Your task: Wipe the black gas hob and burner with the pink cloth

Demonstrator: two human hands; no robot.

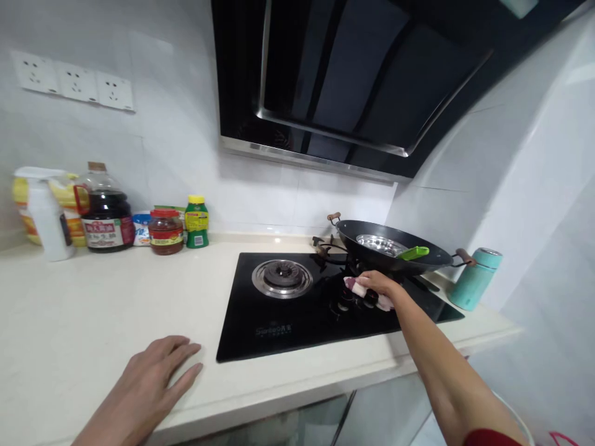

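Observation:
My right hand (377, 283) is closed on a pink and white cloth (357, 287), pressed to the black glass gas stove (297, 331) beside the control knobs (344, 300). The far end of the cloth shows under my wrist. A black wok (437, 253) with wooden handles sits on the stove just beyond this hand. In it lie a shiny perforated metal piece (379, 244) and something with a green handle (413, 253). My left hand (158, 375) rests on the pale countertop (139, 303) left of the stove, fingers stretched out, holding nothing.
Along the back wall stand a white spray bottle (44, 217), a soy sauce jug (106, 214), a red-lidded jar (166, 235) and a green bottle (196, 223). A turquoise flask (476, 282) stands right of the wok. The dark range hood (334, 74) hangs overhead.

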